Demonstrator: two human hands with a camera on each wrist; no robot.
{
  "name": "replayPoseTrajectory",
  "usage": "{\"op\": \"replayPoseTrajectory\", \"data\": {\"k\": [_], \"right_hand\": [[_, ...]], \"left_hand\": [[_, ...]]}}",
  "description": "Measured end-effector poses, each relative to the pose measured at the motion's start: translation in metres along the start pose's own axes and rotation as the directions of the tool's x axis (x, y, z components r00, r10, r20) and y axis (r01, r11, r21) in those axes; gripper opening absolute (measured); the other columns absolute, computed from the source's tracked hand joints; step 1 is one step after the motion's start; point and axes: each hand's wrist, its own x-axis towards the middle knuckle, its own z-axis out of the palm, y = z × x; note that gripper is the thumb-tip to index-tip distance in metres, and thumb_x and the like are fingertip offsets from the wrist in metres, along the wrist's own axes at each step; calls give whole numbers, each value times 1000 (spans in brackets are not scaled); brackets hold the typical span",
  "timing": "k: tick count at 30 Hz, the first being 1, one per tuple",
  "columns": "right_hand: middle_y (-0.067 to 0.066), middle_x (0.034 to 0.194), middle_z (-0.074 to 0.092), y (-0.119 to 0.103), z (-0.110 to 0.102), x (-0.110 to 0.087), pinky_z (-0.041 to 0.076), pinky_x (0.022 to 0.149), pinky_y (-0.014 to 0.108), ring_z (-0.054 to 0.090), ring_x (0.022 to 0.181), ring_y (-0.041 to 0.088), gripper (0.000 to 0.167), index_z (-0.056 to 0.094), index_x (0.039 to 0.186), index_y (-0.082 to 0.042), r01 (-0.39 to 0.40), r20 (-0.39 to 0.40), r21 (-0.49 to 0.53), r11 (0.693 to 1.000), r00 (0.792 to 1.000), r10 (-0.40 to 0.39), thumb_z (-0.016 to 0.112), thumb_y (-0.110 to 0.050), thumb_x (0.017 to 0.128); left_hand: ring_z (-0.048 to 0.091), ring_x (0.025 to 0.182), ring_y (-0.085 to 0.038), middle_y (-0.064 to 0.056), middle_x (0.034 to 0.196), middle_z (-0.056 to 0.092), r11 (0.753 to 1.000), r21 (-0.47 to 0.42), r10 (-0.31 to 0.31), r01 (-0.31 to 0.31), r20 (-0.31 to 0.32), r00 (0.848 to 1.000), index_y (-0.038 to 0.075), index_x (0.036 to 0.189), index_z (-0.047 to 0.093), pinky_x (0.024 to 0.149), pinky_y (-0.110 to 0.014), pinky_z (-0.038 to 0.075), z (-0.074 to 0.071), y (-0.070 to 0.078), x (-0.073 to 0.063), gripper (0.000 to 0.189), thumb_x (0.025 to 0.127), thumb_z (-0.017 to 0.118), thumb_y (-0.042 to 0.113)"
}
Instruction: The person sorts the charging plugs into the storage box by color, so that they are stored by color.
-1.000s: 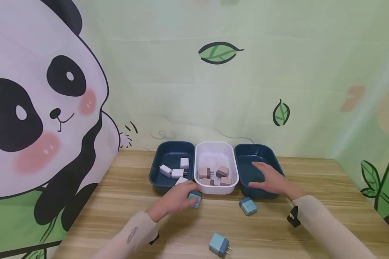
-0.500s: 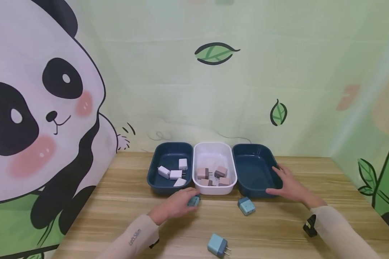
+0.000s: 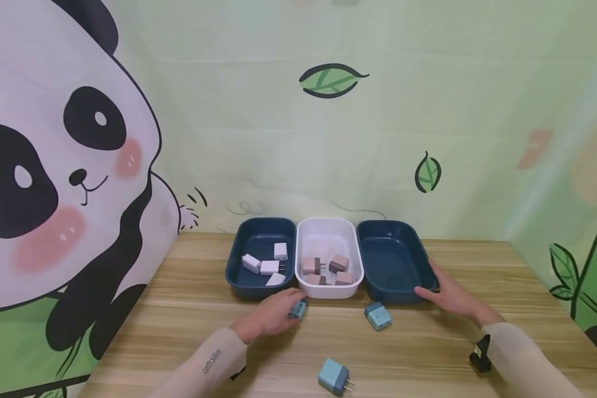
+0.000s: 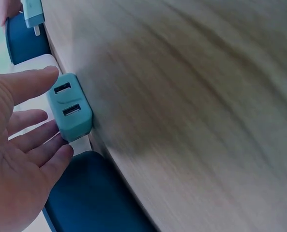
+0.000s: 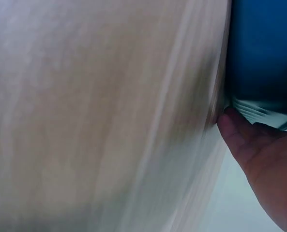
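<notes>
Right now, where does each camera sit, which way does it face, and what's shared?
Head: worn on the head, facing forward and down over the wooden table; the left grip, right grip and both sleeves show.
Left wrist: worn there, facing a teal charger; the left grip shows, apparently also part of the right.
Right wrist: worn there, facing the table and right blue tray; the right grip shows.
Shared: head and left wrist both show that charger.

A cartoon panda (image 3: 74,157) and leaves (image 3: 329,81) decorate the pale-green backdrop (image 3: 258,132).
</notes>
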Motion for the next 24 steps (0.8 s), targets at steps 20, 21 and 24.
{"op": "replayPoseTrajectory", "data": {"k": [20,21,24], "right_hand": [[35,149,8,-2,1,-3,19,102,67,18,132,54,97,-3,149,2,-146,33,-58,988,988,148,59,-44,91],[36,149,8,-2,0,-3,19,102,67,18,131,55,97,-3,149,2,-149,34,-57,987,988,151,59,-45,91],[36,148,8,-2,-1,-3,19,102,67,18,131,55,97,-3,149,2,-148,35,-54,988,988,150,59,-44,91]], "left_hand": [[49,103,-16,-3,121,55,994,91,57,-58,9,998,10,124,60,91,-31,45,-1,0,11,48,81,76,24],[48,102,-16,-3,120,55,995,84,58,-60,16,998,10,123,60,90,-30,45,-1,1,11,48,81,76,25],[47,100,-14,0,118,54,996,58,62,-64,36,997,13,121,61,88,-29,45,0,4,12,46,81,76,29]]}}
